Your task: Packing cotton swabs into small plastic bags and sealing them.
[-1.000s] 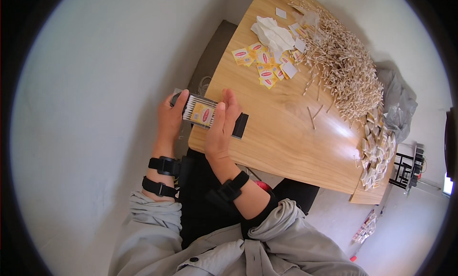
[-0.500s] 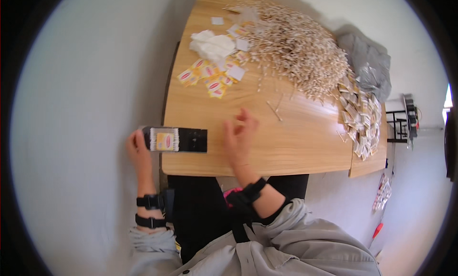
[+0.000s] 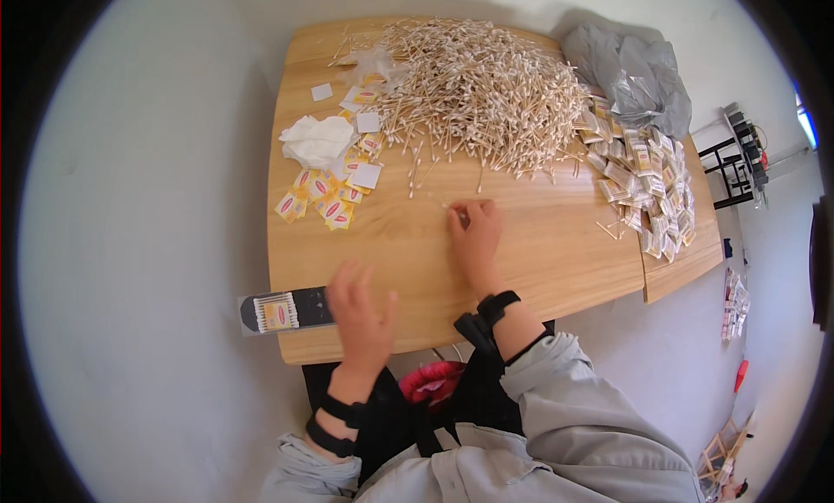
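Head view from above shows me a wooden table [image 3: 539,251] with the person's two bare hands over its near part. I see the right hand [image 3: 476,234] resting on the wood, fingers drawn together at their tips over a single cotton swab [image 3: 439,201] that lies just at the far-left side of the fingertips. It seems pinched or nearly so, but I cannot tell surely whether the swab is already gripped. Its long axis runs from far-left to near-right, pointing toward that hand. The left hand [image 3: 360,316] hovers near the near edge with fingers spread apart, holding nothing; its fingertips are just beside the right end of a black card [image 3: 287,310] of packed swabs, which hangs partly over the table's near-left edge.

The relation I judge important: the loose swab lies far and slightly left of the right hand, well apart from the left hand, so the right one is clearly the nearer. The big pile of swabs [image 3: 486,95] lies farther still, beyond the same hand.

Around this (only as surroundings) I see yellow packets [image 3: 326,199] and a crumpled white tissue [image 3: 317,140] at the far left, filled packs [image 3: 643,190] at the right, and a grey bag [image 3: 634,73] in the far-right corner.
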The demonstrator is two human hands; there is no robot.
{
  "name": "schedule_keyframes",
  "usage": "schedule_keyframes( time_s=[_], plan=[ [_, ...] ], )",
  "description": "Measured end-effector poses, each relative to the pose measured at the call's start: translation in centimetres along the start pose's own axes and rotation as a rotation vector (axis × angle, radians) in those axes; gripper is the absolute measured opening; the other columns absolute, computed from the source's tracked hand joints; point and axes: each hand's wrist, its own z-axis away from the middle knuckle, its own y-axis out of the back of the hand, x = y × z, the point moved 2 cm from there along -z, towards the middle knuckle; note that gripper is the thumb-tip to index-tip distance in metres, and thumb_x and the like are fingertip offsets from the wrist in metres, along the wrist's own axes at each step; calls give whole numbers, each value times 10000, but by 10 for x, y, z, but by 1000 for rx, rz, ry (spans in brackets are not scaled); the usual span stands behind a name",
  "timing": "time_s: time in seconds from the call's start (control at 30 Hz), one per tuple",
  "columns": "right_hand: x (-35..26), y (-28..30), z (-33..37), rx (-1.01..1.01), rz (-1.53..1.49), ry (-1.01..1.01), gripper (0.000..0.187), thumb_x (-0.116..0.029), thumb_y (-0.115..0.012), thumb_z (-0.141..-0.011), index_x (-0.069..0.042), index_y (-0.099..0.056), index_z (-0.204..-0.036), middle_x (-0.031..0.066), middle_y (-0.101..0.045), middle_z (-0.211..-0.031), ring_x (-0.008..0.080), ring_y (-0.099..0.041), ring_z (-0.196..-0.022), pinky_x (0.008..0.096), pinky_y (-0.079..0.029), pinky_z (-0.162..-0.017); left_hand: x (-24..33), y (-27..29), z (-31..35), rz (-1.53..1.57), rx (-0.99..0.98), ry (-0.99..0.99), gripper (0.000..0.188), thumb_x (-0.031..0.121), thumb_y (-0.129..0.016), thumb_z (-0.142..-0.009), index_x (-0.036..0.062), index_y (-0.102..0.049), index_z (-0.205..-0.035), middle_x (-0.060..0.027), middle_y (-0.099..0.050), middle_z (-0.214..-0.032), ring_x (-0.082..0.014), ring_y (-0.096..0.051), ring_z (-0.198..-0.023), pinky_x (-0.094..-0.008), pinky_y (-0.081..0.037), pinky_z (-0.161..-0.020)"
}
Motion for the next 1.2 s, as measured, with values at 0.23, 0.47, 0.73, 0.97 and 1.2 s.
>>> schedule_keyframes(
  time_s=[0.23,0.47,0.73,0.97,1.2],
  plan=[
    [-26,13,39,-269,-340,7,193,-106,-696,-778,-65,-655,-961,143,-553,-932,317,-557,-839,410,-461,-737,17,-80,-1,-309,-305,-147,744,350,-620,-856,38,-300,-1451,-182,-218,-1528,-336,-175,-1430,-523,-164,-1141],
    [-52,-36,-37,0,36,-137,508,-251,-723,-775,-8,-526,-1177,178,-526,-1075,350,-526,-1009,434,-439,-846,16,-85,-5,-405,-368,-178,736,298,-612,-821,13,-318,-1432,-171,-223,-1529,-321,-166,-1436,-522,-139,-1142],
    [-19,-52,-58,-29,101,-34,405,-150,-689,-755,-51,-573,-1130,158,-555,-1035,341,-539,-989,438,-443,-806,24,-84,-7,-357,-367,-125,688,289,-638,-797,36,-400,-1391,-160,-284,-1504,-327,-238,-1404,-513,-169,-1128],
    [10,4,-17,-337,-228,233,257,-56,-666,-757,-71,-656,-1013,148,-578,-900,309,-577,-822,384,-469,-691,22,-85,-5,-375,-348,-148,671,335,-613,-851,33,-379,-1402,-169,-286,-1500,-331,-244,-1397,-505,-162,-1131],
    [14,34,-34,167,-202,-212,277,-104,-674,-795,-60,-609,-1060,134,-545,-1011,263,-554,-894,346,-467,-737,26,-89,-6,-402,-331,-136,714,341,-588,-867,18,-309,-1438,-167,-225,-1530,-324,-189,-1423,-513,-137,-1139]
  ],
)
